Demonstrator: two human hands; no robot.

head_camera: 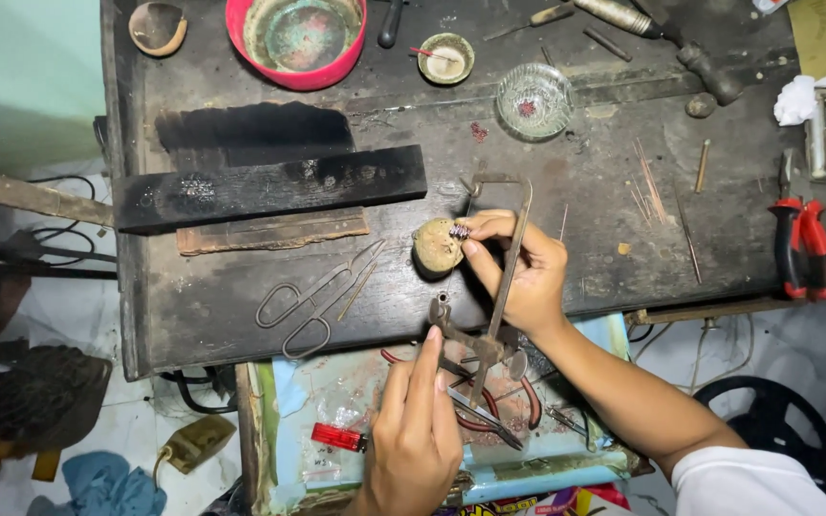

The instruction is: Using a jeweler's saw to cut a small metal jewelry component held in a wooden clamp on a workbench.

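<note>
- The right hand [520, 272] pinches a tiny dark piece [459, 231] against a round lump [437, 247] on the dark table [623, 191].
- The left hand [418, 430] is closed on the handle end of a small saw frame [504, 277].
- The saw's long side runs up and away from the left hand, crossing over the right hand.
- The right hand is nearer to the tiny piece.
- Wire scissors [322, 296] lie just to the left.

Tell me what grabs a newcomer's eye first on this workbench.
At the centre, the right hand pinches a tiny pink-and-silver piece against a round tan lump, while the left hand steadies a thin metal saw frame crossing it. A bright pink plastic bowl stands at the dark wooden bench's far edge; red-handled pliers lie right.
</note>
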